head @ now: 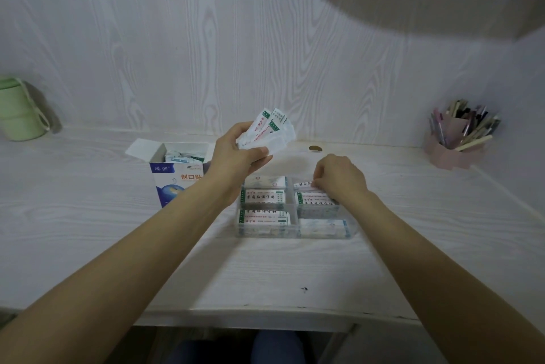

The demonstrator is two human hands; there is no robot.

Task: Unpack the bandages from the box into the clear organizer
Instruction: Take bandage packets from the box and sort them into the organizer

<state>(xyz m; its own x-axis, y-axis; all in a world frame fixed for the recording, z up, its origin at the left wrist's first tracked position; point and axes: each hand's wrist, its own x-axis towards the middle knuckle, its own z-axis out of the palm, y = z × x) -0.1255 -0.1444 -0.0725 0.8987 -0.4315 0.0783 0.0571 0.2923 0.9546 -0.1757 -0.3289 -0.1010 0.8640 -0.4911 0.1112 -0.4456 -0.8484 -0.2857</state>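
Left hand (236,157) pinches a loose fan of bandages (267,130) above the bench (88,216); right hand (339,178) tucks 1 into the clear organizer (292,235). The loosely held fan could slip and scatter.

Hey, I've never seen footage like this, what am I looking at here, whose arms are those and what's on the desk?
There is one picture, from a camera worn on a person's head, looking down at their own bare arms. No machine is involved. The left hand holds a fan of bandages above the desk. The right hand reaches into the far right part of a clear organizer, fingers curled on a bandage there; its compartments already hold bandages. Left of it stands the open box, more bandages inside. A green cup sits far left, a pink pen holder far right.
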